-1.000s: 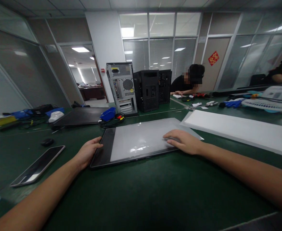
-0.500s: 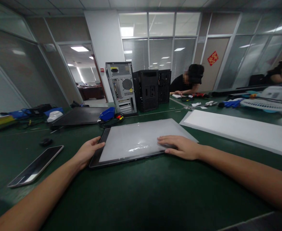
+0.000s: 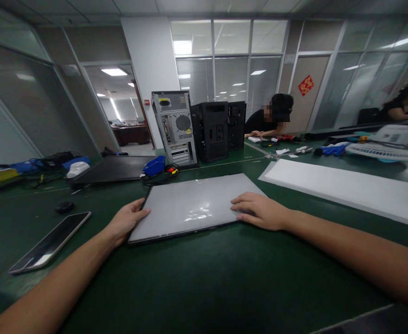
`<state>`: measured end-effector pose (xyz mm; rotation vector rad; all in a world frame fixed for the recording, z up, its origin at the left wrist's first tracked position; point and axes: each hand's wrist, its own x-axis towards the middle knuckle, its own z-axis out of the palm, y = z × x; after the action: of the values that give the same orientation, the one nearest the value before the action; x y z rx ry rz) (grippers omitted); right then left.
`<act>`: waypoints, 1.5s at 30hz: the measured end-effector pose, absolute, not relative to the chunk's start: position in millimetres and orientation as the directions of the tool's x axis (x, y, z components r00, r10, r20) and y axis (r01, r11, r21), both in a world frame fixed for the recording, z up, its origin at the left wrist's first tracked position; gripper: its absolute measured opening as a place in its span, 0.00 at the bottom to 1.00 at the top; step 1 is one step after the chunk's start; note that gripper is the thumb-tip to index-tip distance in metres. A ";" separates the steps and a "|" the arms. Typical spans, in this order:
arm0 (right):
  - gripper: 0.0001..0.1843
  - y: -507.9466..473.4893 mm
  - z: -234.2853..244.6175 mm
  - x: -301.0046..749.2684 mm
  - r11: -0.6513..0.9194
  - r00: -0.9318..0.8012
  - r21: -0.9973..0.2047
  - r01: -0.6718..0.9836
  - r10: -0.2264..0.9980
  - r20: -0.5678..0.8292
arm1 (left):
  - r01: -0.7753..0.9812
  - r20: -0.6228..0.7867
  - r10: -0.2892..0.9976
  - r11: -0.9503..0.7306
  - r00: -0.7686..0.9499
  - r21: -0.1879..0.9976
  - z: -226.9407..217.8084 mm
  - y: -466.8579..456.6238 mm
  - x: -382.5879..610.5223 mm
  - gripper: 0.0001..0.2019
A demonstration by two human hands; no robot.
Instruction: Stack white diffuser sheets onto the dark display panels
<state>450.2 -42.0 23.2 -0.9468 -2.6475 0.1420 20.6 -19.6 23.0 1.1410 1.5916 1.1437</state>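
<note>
A translucent white sheet (image 3: 176, 204) lies over a flat black-edged panel (image 3: 171, 234) in front of me, covering nearly all of its top and catching a bright glare. My left hand (image 3: 125, 221) grips the panel's left edge, thumb on top and fingers along the far side. On the sheet's right part rests my right hand (image 3: 259, 211), palm down, fingers stretched out and slightly apart. It hides the sheet's near right corner.
On the left lie a phone (image 3: 51, 242) and a small black round object (image 3: 65, 207). Behind stand computer cases (image 3: 174, 127) beside a dark flat panel (image 3: 117, 168). Long white boards (image 3: 346, 188) lie to the right. Another person (image 3: 277, 113) leans over the far table.
The white sheet has slid left over the panel with my right hand on it. The dark strip along the panel's left side is now covered. My left hand has barely moved.
</note>
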 end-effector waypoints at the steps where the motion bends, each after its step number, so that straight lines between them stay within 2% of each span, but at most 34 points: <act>1: 0.25 -41.4 23.2 450.6 0.776 -0.732 -0.202 0.597 0.630 0.258 | 0.194 -0.122 0.967 0.168 -0.226 0.967 23.1 -19.6 20.4 0.39; 10: 0.23 -32.5 19.3 457.0 0.800 -0.754 -0.264 0.539 0.597 0.272 | 0.094 -0.152 0.966 0.175 -0.210 0.980 22.1 -19.9 19.7 0.40; 13: 0.22 -17.1 19.2 470.5 0.750 -0.672 -0.211 0.627 0.657 0.341 | 0.064 -0.177 0.960 0.195 -0.219 0.979 21.8 -19.4 19.4 0.42; 16: 0.24 6.4 17.0 502.6 0.548 -0.471 -0.093 0.831 0.783 0.407 | 0.062 -0.188 0.955 0.207 -0.229 0.976 23.5 -20.0 20.6 0.41; 19: 0.29 30.0 9.2 548.6 0.286 -0.269 0.012 0.958 0.886 0.378 | 0.082 -0.182 0.956 0.206 -0.230 0.975 23.9 -20.1 20.8 0.38; 23: 0.38 50.5 -3.9 599.6 0.000 -0.022 0.076 0.997 0.961 0.277 | 0.063 -0.172 0.956 0.192 -0.238 0.979 20.6 -18.1 17.8 0.38; 26: 0.35 55.8 -7.5 612.8 -0.099 0.077 0.105 0.990 0.977 0.201 | 0.067 -0.159 0.959 0.179 -0.234 0.982 18.0 -16.7 15.6 0.38; 30: 0.27 55.3 -3.8 608.0 -0.131 0.109 0.130 0.983 0.980 0.165 | 0.092 -0.151 0.961 0.176 -0.234 0.980 18.1 -17.0 15.6 0.38; 35: 0.26 51.3 5.8 600.6 -0.182 0.149 0.126 0.975 0.960 0.236 | 0.109 -0.161 0.961 0.189 -0.225 0.976 20.1 -17.9 18.2 0.39; 38: 0.23 47.3 10.5 598.5 -0.203 0.173 0.070 0.977 0.937 0.303 | 0.138 -0.168 0.958 0.203 -0.234 0.969 18.8 -15.7 18.0 0.39; 41: 0.18 43.0 13.5 594.7 -0.179 0.170 0.001 0.984 0.939 0.298 | 0.158 -0.148 0.964 0.185 -0.223 0.970 17.4 -13.5 17.0 0.39; 45: 0.21 35.2 18.4 579.6 -0.135 0.134 -0.025 0.991 0.914 0.384 | 0.160 -0.157 0.962 0.195 -0.223 0.968 18.9 -14.9 17.7 0.38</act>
<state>579.6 35.2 18.4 -2.1413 -1.8595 -0.4030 17.7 -14.9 18.9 1.0970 1.5779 1.1319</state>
